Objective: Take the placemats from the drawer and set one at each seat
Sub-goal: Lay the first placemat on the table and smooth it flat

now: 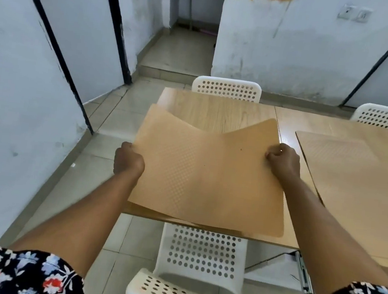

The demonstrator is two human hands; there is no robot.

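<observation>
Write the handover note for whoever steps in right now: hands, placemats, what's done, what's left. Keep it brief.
Left hand grips the left edge of the held placemat; right hand grips its right edge. It sags in the middle above the table, at the seat with the near white chair; a second sheet seems to lie under it.
Done: one placemat on the right lies flat.
Left: lay this one down flat; the far chairs have no placemats yet. The drawer is not in view.

I see my left hand and right hand gripping the side edges of a sagging tan placemat above the wooden table; another placemat lies flat to the right.
</observation>
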